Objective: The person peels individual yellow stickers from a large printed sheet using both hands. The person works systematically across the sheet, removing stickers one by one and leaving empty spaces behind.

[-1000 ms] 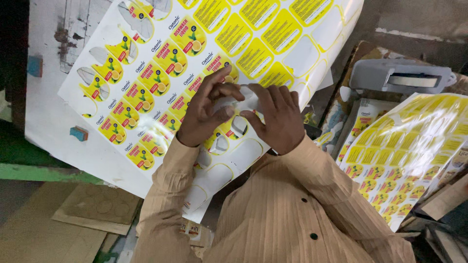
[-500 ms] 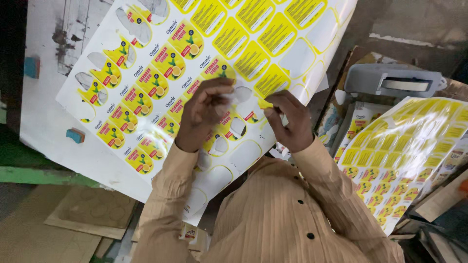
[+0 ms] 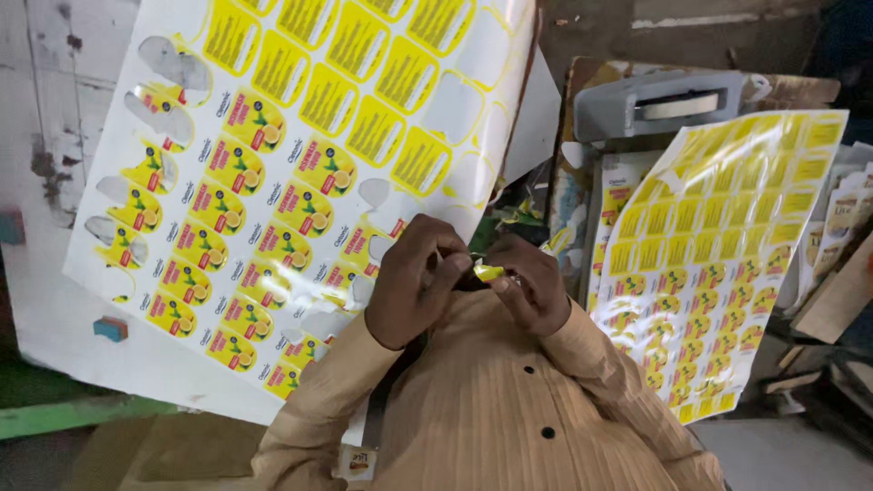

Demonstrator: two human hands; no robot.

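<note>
— What's on the worn white table (image 3: 55, 300)?

— A big label sheet (image 3: 300, 173), some labels gone.

— Your hands?

— My left hand (image 3: 414, 282) and right hand (image 3: 527, 286) pinch one small yellow sticker (image 3: 488, 271) between fingertips (close above my shirt (image 3: 491, 400)).

A big glossy paper label sheet (image 3: 300, 173) is catching the light, its peeled spots showing smooth shiny backing. Right of that sheet, a second glossy sheet (image 3: 718, 264) is gleaming too. Below the big sheet, ribbed matt cloth is covering the sleeves (image 3: 509, 409). Above the second sheet, a grey plastic-looking tool (image 3: 659, 102) is looking smooth.
</note>
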